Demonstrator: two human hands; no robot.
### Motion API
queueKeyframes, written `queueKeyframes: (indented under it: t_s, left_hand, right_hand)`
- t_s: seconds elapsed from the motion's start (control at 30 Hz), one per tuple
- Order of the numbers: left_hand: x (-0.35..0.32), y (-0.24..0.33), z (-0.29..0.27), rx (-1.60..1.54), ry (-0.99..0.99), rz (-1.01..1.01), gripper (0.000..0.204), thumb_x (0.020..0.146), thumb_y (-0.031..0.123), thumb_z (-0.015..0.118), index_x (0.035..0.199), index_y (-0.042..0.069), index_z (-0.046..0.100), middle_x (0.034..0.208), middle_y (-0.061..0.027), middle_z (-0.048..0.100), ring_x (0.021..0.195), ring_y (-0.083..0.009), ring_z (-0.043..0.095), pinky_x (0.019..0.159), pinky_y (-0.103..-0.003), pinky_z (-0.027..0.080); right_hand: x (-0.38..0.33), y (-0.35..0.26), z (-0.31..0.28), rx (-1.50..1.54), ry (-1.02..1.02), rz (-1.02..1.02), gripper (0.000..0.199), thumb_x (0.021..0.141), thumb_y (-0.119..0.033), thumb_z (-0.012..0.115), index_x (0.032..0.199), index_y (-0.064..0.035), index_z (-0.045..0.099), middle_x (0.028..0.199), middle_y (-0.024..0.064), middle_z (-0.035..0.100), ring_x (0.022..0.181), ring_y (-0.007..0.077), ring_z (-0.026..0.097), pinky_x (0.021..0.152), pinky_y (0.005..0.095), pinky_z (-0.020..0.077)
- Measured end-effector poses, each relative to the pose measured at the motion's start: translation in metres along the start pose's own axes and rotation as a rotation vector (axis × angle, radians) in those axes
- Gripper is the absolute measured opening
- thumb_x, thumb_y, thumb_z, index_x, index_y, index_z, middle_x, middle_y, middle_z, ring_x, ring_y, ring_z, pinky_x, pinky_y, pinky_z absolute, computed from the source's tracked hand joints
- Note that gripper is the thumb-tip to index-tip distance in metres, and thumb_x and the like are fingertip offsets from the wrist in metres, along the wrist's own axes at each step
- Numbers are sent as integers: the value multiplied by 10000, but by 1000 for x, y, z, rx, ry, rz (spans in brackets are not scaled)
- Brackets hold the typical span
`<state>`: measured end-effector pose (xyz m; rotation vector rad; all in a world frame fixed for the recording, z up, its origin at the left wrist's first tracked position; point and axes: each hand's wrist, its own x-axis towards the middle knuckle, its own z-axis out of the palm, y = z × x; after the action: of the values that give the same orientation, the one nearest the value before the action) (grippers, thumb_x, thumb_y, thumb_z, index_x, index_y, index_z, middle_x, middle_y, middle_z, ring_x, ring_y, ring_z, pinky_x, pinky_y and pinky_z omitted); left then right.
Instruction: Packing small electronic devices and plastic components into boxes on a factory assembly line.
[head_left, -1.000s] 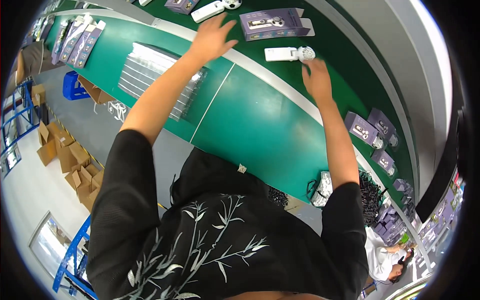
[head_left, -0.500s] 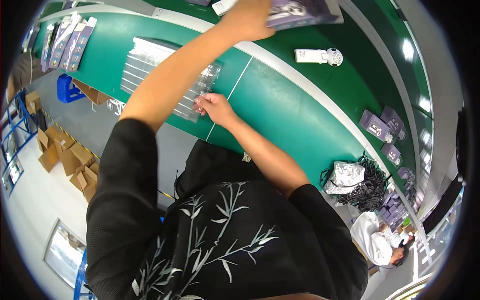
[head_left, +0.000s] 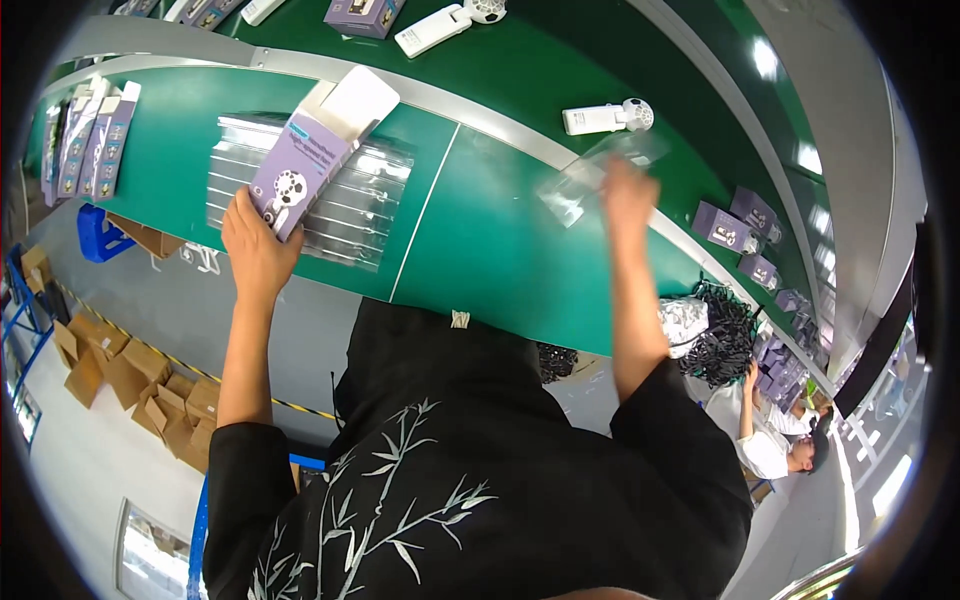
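My left hand [head_left: 258, 240] is closed round the lower end of a purple cardboard box [head_left: 305, 160], tilted with its white top flap standing open. Under it lies a stack of clear plastic trays [head_left: 365, 215] on the green table. My right hand [head_left: 630, 195], smeared by motion, grips a clear plastic tray [head_left: 575, 188] near the table's far edge. Just beyond it, a white handheld fan [head_left: 595, 119] with a round spotted head lies on the dark green belt.
More white fans, one of them [head_left: 435, 30], and purple boxes [head_left: 362, 15] sit along the belt [head_left: 540, 60]. Flattened purple cartons [head_left: 90, 145] stand at the table's left. Black straps [head_left: 725, 335] heap at the right, near a person in white [head_left: 765, 445]. Brown cartons [head_left: 130, 370] lie on the floor.
My left hand has come back from the belt with the purple box. My right hand has left the tray stack and swung right with a clear tray. The view has shifted.
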<state>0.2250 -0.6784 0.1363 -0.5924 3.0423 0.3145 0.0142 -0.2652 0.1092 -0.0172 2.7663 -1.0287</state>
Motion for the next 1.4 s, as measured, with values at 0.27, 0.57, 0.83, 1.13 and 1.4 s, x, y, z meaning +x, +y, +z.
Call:
queueKeyframes:
  t_s: [0.27,0.57,0.83,1.13,1.4]
  left_hand:
    - [16,17,-3,31,-7,46,913,614,220,864,1356,-19,389,1208,-187,547,1084,-370,518,950,-464,394]
    - [47,135,17,-128,-116,374,866,627,207,849,1361,6,436,1271,-173,536,1128,-372,509,982,-453,389]
    - [95,262,68,-266,-94,706,826,661,250,827,1364,27,455,1283,-161,533,1155,-355,499,991,-464,384]
    - [41,372,-49,-1297,-4,949,182,855,40,657,1011,-51,683,1105,-223,685,991,-349,679,831,-430,567]
    - [-10,320,-141,-1287,392,801,147,884,40,594,968,-37,687,1043,-218,700,913,-293,698,757,-379,567]
  right_hand:
    - [185,96,-19,170,-797,530,402,870,-322,623,1177,-66,577,1044,108,642,918,208,620,868,350,502]
    - [126,94,-72,-993,-568,-600,535,653,-246,741,1147,-90,608,999,108,638,1050,319,569,993,434,412]
    - [56,47,-91,-702,-336,-852,379,637,-251,751,949,-51,670,904,110,625,964,284,590,897,393,424]
    - [103,316,-247,-934,-362,-294,532,780,-292,748,1226,-47,594,1266,205,586,1188,378,547,1011,460,443]
    - [22,210,-101,-69,-210,-179,214,925,-191,574,1040,-37,668,989,151,701,897,306,674,815,372,526]
